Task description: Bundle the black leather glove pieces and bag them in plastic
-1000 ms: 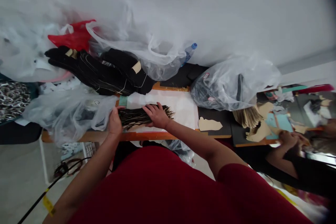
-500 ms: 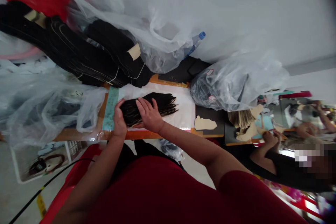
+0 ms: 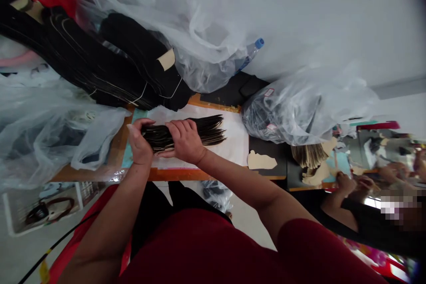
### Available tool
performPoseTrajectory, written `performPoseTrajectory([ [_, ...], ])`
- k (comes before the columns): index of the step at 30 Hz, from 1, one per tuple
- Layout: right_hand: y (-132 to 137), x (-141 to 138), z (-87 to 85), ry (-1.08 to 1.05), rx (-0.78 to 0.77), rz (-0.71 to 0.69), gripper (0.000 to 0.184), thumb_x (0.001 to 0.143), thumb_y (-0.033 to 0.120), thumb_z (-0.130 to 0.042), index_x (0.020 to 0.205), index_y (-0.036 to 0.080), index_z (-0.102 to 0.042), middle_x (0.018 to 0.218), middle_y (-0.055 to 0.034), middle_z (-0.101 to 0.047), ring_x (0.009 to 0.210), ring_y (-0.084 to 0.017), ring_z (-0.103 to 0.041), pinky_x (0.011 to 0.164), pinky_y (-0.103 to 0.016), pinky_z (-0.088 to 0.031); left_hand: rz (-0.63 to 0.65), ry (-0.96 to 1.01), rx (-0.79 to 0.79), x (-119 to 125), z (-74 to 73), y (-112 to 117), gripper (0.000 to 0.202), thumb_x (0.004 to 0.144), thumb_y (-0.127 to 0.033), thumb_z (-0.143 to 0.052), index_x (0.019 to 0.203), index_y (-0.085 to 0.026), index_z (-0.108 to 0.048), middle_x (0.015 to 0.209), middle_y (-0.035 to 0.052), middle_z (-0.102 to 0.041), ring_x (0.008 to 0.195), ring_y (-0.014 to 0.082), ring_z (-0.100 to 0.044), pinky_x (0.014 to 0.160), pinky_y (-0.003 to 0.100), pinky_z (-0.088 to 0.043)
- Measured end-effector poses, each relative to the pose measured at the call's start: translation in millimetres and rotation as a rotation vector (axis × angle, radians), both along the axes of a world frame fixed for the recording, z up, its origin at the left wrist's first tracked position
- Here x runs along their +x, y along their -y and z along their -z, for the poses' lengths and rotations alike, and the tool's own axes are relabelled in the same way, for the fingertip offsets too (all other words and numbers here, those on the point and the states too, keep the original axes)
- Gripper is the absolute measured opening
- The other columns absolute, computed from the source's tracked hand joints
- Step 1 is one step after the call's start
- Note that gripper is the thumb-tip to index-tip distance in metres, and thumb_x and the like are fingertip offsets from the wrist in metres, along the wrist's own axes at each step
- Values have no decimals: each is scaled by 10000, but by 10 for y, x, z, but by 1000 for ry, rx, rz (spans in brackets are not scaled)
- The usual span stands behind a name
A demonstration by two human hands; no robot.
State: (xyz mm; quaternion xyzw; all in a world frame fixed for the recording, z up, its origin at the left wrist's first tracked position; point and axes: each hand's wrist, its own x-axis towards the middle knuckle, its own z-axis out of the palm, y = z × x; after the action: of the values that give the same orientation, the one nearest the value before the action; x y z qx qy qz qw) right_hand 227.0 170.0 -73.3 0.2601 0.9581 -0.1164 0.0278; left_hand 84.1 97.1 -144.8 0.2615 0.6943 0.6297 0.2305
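Observation:
A bundle of long, thin, dark strips (image 3: 208, 129) lies across a white paper sheet (image 3: 229, 151), its pointed ends fanning out to the right. My left hand (image 3: 140, 142) wraps around the bundle's left end. Just beside it, my right hand (image 3: 184, 141) grips the middle, its fingers over the top. Between them the strips are squeezed together, and the hands hide part of the bundle.
Bulging clear plastic bags (image 3: 299, 115) and stacks of black pieces with tan tags (image 3: 133, 62) lie along the table's far side against a white wall. A tan cut-out (image 3: 261, 160) rests on a black board. At the right, a co-worker's hands (image 3: 346, 184) handle tan pieces.
My hands have closed around the bundle, with the left shifting to its end. The strips are gathered tighter and fan less. The view has swung slightly, moving the table and bags.

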Motion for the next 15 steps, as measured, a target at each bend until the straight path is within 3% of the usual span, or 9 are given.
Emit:
performPoseTrajectory([
  [2, -57, 36, 27, 4, 9, 1, 987, 1000, 790, -598, 1652, 59, -478, 1580, -264, -559, 1419, -399, -493, 1265, -543, -258, 57, -9, 57, -42, 53, 27, 793, 1105, -747, -161, 1166, -196, -728, 1049, 100, -728, 1016, 252, -699, 980, 436, -558],
  [4, -128, 98, 65, 25, 15, 20, 1029, 996, 802, -593, 1695, 66, -418, 1611, -265, -531, 1427, -403, -482, 1277, -569, -226, 208, -46, 74, -92, 154, 153, 764, 1083, -764, -306, 1473, -174, -595, 1375, 163, -684, 1290, 307, -662, 1151, 486, -512],
  [6, -191, 149, 97, 44, 11, 6, 1071, 988, 811, -598, 1737, 86, -350, 1629, -255, -517, 1432, -400, -474, 1287, -581, -202, 452, -119, 41, -155, 245, 326, 908, 1024, -771, -473, 1684, -163, -335, 1694, 222, -456, 1568, 382, -470, 1314, 548, -377],
  [8, -232, 167, 117, 59, 1, -27, 1100, 978, 818, -612, 1758, 106, -308, 1624, -239, -525, 1435, -392, -470, 1290, -573, -201, 644, -226, -68, -217, 282, 463, 1142, 876, -755, -699, 1730, -182, -201, 1785, 224, -321, 1646, 429, -352, 1363, 588, -306],
  [9, -244, 162, 124, 66, -5, -44, 1112, 971, 823, -618, 1761, 108, -301, 1611, -233, -537, 1428, -389, -474, 1284, -567, -215, 682, -281, -143, -239, 279, 495, 1227, 789, -697, -809, 1726, -199, -194, 1787, 216, -320, 1648, 441, -344, 1364, 605, -305],
  [12, -272, 122, 134, 87, -9, -34, 1101, 985, 820, -595, 1761, 98, -296, 1569, -235, -561, 1377, -389, -503, 1247, -557, -271, 643, -394, -272, -246, 242, 444, 1226, 653, -493, -942, 1660, -206, -303, 1700, 216, -448, 1579, 455, -439, 1325, 626, -365],
  [15, -357, 141, 108, 86, -11, -50, 1136, 983, 804, -611, 1770, 73, -242, 1565, -256, -549, 1373, -400, -509, 1245, -559, -290, 530, -401, -263, -198, 258, 300, 1128, 665, -469, -952, 1589, -177, -375, 1548, 214, -583, 1464, 447, -558, 1265, 612, -443],
])
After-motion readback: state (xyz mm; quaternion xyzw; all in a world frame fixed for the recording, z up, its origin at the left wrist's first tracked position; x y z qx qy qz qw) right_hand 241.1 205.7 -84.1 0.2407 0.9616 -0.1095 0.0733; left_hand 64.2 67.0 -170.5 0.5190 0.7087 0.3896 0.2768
